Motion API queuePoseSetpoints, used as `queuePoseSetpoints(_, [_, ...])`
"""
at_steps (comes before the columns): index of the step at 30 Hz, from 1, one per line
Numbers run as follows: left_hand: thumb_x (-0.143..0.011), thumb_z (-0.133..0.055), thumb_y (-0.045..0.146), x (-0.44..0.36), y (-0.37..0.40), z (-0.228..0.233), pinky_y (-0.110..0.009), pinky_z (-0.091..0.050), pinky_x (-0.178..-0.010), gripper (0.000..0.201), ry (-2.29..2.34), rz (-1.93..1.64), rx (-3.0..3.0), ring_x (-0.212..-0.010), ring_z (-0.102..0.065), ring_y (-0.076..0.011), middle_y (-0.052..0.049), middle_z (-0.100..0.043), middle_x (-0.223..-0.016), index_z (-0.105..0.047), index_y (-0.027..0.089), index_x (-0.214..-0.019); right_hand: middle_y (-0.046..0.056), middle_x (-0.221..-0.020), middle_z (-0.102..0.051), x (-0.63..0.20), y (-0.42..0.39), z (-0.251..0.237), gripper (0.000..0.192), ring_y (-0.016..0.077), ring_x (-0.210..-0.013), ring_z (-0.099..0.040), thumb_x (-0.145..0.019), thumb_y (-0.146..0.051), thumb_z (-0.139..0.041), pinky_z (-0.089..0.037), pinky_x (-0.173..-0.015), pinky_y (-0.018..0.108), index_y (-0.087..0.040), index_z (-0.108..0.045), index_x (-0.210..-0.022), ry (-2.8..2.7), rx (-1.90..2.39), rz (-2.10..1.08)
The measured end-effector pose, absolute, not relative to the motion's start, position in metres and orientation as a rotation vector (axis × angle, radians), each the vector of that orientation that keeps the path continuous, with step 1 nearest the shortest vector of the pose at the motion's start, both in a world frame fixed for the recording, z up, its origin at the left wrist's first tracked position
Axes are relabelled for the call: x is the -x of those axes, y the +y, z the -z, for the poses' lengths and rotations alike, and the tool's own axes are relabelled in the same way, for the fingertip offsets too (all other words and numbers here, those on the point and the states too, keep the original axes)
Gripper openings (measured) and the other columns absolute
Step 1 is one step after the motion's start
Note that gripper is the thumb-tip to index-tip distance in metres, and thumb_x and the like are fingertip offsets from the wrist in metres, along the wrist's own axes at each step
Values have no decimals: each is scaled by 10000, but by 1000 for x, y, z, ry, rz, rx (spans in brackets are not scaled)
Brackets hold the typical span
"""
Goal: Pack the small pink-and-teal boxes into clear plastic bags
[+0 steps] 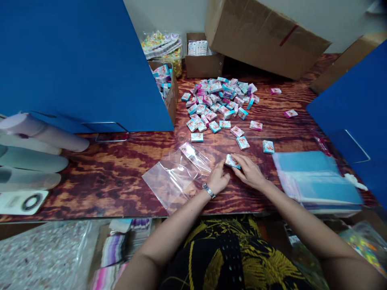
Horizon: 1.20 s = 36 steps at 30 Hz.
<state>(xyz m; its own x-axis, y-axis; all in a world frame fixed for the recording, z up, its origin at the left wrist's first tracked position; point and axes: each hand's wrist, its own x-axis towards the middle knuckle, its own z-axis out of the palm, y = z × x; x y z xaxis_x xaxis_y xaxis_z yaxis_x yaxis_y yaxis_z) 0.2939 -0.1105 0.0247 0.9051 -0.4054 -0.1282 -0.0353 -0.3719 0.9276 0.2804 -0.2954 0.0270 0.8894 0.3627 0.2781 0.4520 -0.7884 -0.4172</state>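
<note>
The right hand (249, 171) and left hand (218, 179) meet on the dark wood-grain surface (115, 173), both grips closed around 1 small teal-and-white printed box (231, 161). A clear plastic zip bag (173, 179) lies flat just beside the left hand, and a heap of similar small boxes (219, 100) sits farther back.

The desk (115, 177) shows a dark red-brown wood grain with orange streaks. The small boxes (217, 102) heaped on it are white with teal or pink edges and a reddish print. The box (232, 161) between the hands is teal and white. The plastic bag (172, 181) is clear. The stack of bags (314, 179) looks pale blue. The upright panels (75, 60) are solid blue. The cartons (260, 36) are plain brown. The person's garment (229, 249) is black with yellow leaf shapes. The wristwatch (208, 190) is silver.
</note>
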Motion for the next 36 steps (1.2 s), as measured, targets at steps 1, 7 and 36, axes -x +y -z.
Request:
queuePoseSetpoints(1, [-728, -501, 106, -294, -112, -25, -446, -404, -1060, 676, -333, 393, -1942, -1193, -524, -247, -115, -578, -1271, -400, 140, -1396, 135, -1324, -498, -281, -296, -25, 507, 238, -1235, -479, -944, -291, -442, -422, -1042, 419, -214, -350, -1436, -590, 2571, 249])
queuePoseSetpoints(7, [-809, -464, 117, -267, -83, -46, -452, -367, -1099, 546, -633, -32, -2165, -1350, -373, -255, -175, -375, -1468, -438, 120, -1354, 163, -1464, -287, -273, -301, -15, 545, 300, -1324, -371, -936, -321, -476, -437, -1015, 450, -236, -336, -1455, -600, 2625, 284])
queuePoseSetpoints(36, [-887, -477, 438, -212, 39, -38, -531, -377, -939, 485, -499, -42, -3051, -1105, -518, -332, -175, -454, -1417, -537, 181, -1294, 131, -1210, -468, -221, -215, -61, 679, 238, -1083, -537, -922, -231, -513, -505, -903, 380, -268, -182, -1513, -773, 2366, 308])
